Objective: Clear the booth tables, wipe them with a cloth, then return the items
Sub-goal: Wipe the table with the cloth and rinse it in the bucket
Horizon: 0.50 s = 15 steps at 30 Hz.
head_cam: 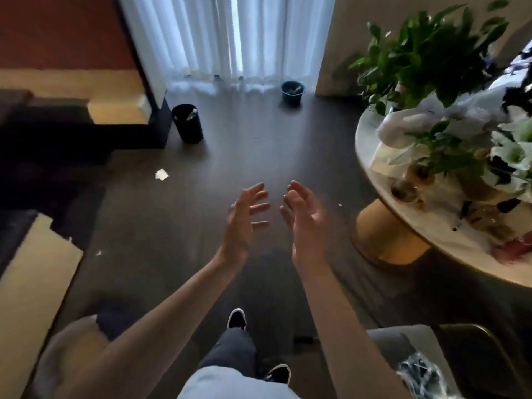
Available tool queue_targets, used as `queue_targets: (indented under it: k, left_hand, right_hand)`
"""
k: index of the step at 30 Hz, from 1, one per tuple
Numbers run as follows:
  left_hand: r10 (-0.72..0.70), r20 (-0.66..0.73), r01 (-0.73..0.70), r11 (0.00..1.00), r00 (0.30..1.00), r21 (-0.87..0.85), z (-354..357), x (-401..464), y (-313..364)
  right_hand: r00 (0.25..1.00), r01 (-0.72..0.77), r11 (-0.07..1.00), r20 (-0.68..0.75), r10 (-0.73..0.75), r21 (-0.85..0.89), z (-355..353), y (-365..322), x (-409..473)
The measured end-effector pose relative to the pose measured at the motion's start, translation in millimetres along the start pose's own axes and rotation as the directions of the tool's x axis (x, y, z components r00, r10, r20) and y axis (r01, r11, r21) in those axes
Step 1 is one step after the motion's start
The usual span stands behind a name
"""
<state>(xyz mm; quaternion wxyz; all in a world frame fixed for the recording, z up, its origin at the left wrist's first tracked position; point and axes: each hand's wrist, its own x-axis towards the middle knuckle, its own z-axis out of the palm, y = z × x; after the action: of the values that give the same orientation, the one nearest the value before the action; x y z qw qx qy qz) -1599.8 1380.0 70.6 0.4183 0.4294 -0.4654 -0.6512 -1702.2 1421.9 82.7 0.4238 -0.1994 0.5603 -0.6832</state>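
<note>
My left hand (244,220) and my right hand (305,220) are raised side by side over the dark floor, palms turned toward each other, fingers spread and holding nothing. A beige booth table (34,283) edges in at the lower left, and another beige table top (118,110) lies farther back on the left. On the right a round white table (371,131) is crowded with green plants (426,56), white flowers, plastic bags and small glass items. No cloth is in view.
A black bin (187,122) stands by the dark booth seat, and a blue pot (292,92) sits near the white curtain. A scrap of white paper (161,174) lies on the floor. My feet in black shoes (236,318) show below. A grey chair (408,349) is at lower right.
</note>
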Motion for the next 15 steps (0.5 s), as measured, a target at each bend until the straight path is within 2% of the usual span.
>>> queue_targets:
  k: [5, 8, 12, 15]
  left_hand:
    - [0.082, -0.261, -0.079, 0.997, 0.962, 0.021, -103.6, -62.3, 14.8]
    - [0.07, -0.401, -0.06, 0.998, 0.914, 0.036, -165.4, -101.6, 21.2]
    - [0.024, -0.578, -0.047, 0.999, 0.816, -0.024, -256.6, -164.8, 30.9]
    - [-0.002, -0.652, -0.035, 0.998, 0.758, -0.045, -313.9, -218.7, 35.0]
  right_hand:
    - [0.971, -0.015, 0.995, 0.234, 0.038, -0.097, 78.0, 33.1, -63.8]
    - [0.932, -0.023, 0.989, 0.355, 0.073, -0.143, 123.8, 53.9, -105.0]
    - [0.844, -0.011, 0.972, 0.519, 0.136, -0.235, 188.4, 90.6, -179.3]
    - [0.778, -0.066, 0.962, 0.59, 0.217, -0.266, 231.2, 116.3, -238.8]
